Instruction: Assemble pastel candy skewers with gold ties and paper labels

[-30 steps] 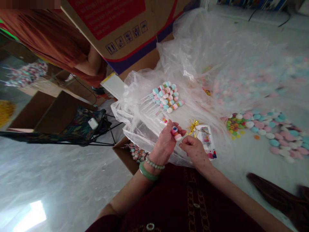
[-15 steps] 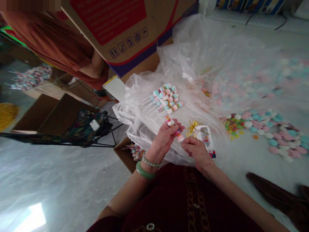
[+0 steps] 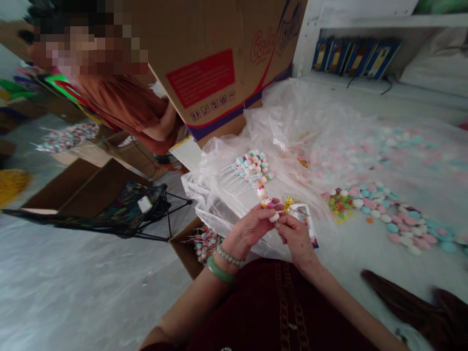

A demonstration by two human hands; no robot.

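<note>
Curled fingers of the left hand [image 3: 248, 228] pinch a candy skewer [image 3: 263, 197], a stick threaded with pastel pink, white and blue sweets, tilted up out of the grip, its middle partly hidden by the fingers. The right hand [image 3: 295, 238] sits just beside it, fingertips [image 3: 281, 220] at the skewer's lowest sweet, though the overlap hides whether they have hold. In the head view, a clear plastic sheet [image 3: 226, 200] lies beyond the hands, with a bunch of skewers [image 3: 252, 168] just above the grip, and gold twist ties [image 3: 288, 204] and a printed card [image 3: 305, 214] just right of it. Loose pastel sweets [image 3: 387, 219] spread farther right, blurred under the plastic. Below left of the grip, an open cardboard box [image 3: 185, 248] holds more skewers, partly hidden by the left forearm. Well up left, a co-worker's orange sleeve [image 3: 120, 107] shows beside a large carton [image 3: 215, 63].
</note>
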